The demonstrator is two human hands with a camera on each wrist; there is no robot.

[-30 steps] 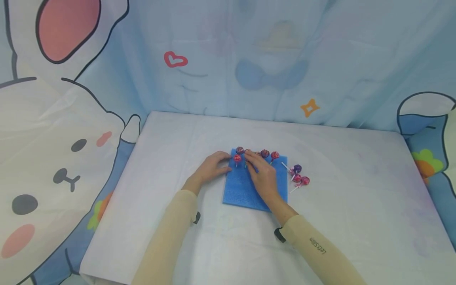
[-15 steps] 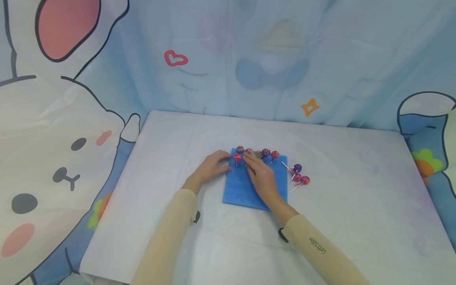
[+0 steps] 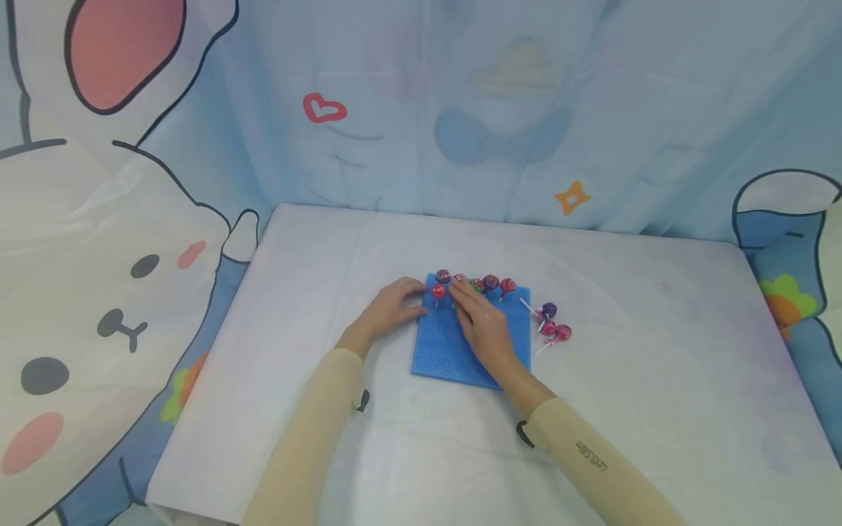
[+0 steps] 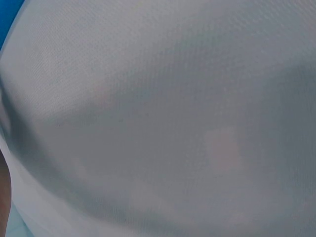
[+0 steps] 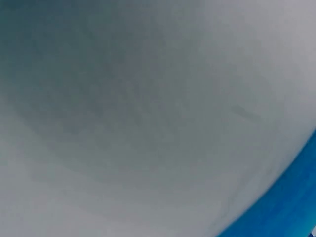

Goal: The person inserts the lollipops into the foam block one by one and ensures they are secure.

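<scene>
A blue foam board (image 3: 439, 352) lies on the white-covered table. My left hand (image 3: 388, 310) rests at its left edge, thumb and fingers apart, fingertips right at the rim. With its fingers over the upper part of the board, my right hand (image 3: 485, 329) pinches a lollipop, mostly hidden by the fingers; a bit of its stick shows below them. Just left of those fingertips a red lollipop (image 3: 438, 291) stands upright in the board. Along the back edge stand several more, among them a dark red lollipop (image 3: 444, 277) and a red one at the right end, a lollipop (image 3: 507, 286).
Right of the board, several loose lollipops lie on the table, including a purple lollipop (image 3: 549, 310) and a pink lollipop (image 3: 563, 332). A printed curtain (image 3: 408, 168) hangs behind the table (image 3: 658, 351). Both wrist views show mostly tablecloth and a strip of blue board (image 5: 281, 210).
My right hand has shifted slightly, uncovering more of the back-row lollipops, and its forearm has turned a little. My left hand stays in place.
</scene>
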